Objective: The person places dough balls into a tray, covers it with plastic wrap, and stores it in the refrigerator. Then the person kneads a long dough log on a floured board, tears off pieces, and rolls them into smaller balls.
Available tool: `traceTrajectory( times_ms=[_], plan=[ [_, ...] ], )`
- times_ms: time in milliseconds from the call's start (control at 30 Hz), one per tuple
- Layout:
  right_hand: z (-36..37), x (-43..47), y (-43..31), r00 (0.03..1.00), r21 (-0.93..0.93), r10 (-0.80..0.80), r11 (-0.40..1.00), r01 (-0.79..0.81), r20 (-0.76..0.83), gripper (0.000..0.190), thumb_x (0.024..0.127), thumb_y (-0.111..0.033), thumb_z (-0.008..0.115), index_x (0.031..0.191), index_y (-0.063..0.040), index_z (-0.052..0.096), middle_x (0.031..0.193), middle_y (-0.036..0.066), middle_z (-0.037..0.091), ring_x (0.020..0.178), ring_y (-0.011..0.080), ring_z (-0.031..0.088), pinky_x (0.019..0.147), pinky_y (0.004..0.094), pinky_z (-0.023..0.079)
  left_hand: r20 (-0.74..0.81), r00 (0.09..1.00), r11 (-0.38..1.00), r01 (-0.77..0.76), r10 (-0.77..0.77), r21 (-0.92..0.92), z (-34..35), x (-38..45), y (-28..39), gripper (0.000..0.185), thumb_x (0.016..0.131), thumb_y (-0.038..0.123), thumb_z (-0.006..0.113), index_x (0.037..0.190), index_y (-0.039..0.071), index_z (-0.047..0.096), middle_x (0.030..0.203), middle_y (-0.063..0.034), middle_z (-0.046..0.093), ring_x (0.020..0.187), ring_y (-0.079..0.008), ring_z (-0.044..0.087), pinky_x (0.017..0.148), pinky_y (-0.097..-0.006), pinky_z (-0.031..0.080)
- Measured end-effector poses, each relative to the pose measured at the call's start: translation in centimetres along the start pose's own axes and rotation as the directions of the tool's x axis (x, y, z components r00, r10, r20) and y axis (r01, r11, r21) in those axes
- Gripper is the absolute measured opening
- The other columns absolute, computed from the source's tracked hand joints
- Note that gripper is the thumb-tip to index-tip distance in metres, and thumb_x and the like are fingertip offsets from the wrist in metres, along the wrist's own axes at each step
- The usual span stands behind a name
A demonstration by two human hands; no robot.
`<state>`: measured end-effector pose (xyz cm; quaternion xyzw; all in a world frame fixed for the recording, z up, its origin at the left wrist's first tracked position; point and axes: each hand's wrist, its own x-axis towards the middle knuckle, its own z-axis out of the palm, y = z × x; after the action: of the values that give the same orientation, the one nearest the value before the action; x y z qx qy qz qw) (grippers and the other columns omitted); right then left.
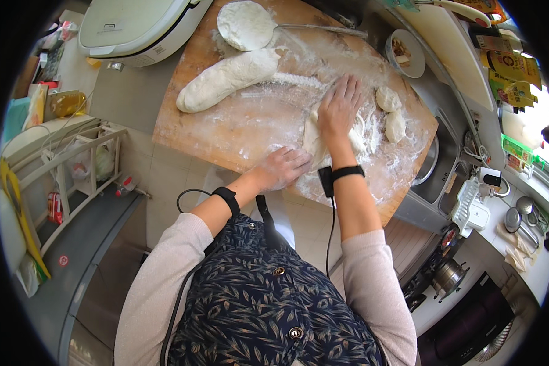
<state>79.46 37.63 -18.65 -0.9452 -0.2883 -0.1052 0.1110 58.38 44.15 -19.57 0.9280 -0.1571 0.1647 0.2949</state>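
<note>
Flat on a piece of dough (314, 137) lies my right hand (341, 107), its fingers stretched away from me. My left hand (286, 168), dusted with flour, touches the near left edge of that dough at the board's front edge. Part of the dough is hidden under the right hand and wrist. A thick log of dough (226, 82) rests on the floured wooden board (201, 132) to the left. Behind it stands a round container of flour (246, 25). Two small dough lumps (388, 99) (395, 126) sit right of my right hand.
A thin rod (322, 30) lies at the board's back. Beyond the right corner are a white bowl with food pieces (405, 53) and a metal sink (444, 155). A white lidded appliance (137, 27) stands at the back left, above a white rack (73, 160).
</note>
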Motion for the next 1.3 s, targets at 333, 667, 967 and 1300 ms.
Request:
traceTrajectory(
  times_ms=[333,667,967,1300],
  plan=[
    [-6.2,-5.7,1.7,0.917,0.427,0.041,0.876,-0.223,0.396,0.03,0.101,-0.028,0.056,0.085,-0.004,0.065,0.07,0.021,0.063,0.065,0.0424,0.061,0.061,0.049,0.047,-0.039,0.999,0.996,0.026,-0.023,0.088,0.1,0.2,0.7,0.037,0.081,0.02,0.069,0.117,0.012,0.071,0.126,-0.0042,0.061,0.115,-0.023,0.058,0.1,-0.0378,0.046],
    [-3.7,-5.8,-1.1,0.966,0.204,-0.22,0.96,0.19,0.137,0.032,0.088,-0.008,0.059,0.12,-0.004,0.062,0.117,0.017,0.065,0.108,0.0357,0.061,0.088,0.0437,0.049,-0.019,0.995,0.994,-0.102,0.102,0.036,-0.3,-0.1,-0.2,0.032,0.078,0.019,0.067,0.108,0.01,0.073,0.115,-0.0037,0.066,0.113,-0.0218,0.059,0.099,-0.0388,0.048],
    [-0.2,0.5,-0.3,0.991,0.356,-0.134,0.926,0.128,-0.007,0.024,0.097,-0.017,0.056,0.116,-0.007,0.067,0.096,0.019,0.07,0.087,0.0353,0.068,0.074,0.0435,0.052,-0.035,0.998,0.994,0.054,-0.051,0.096,0.0,0.0,0.8,0.041,0.081,0.02,0.067,0.119,0.006,0.068,0.125,-0.0064,0.062,0.118,-0.0236,0.057,0.103,-0.0404,0.046],
    [-6.5,-10.6,-0.5,0.968,0.199,-0.068,0.98,0.019,0.243,0.012,0.099,-0.021,0.061,0.097,-0.01,0.066,0.06,0.012,0.064,0.054,0.0316,0.066,0.051,0.0413,0.05,0.006,1.0,0.999,0.024,-0.024,0.032,-0.5,0.1,0.4,0.035,0.078,0.019,0.071,0.112,0.009,0.072,0.12,-0.0041,0.064,0.115,-0.0231,0.059,0.102,-0.0406,0.047]
  ],
)
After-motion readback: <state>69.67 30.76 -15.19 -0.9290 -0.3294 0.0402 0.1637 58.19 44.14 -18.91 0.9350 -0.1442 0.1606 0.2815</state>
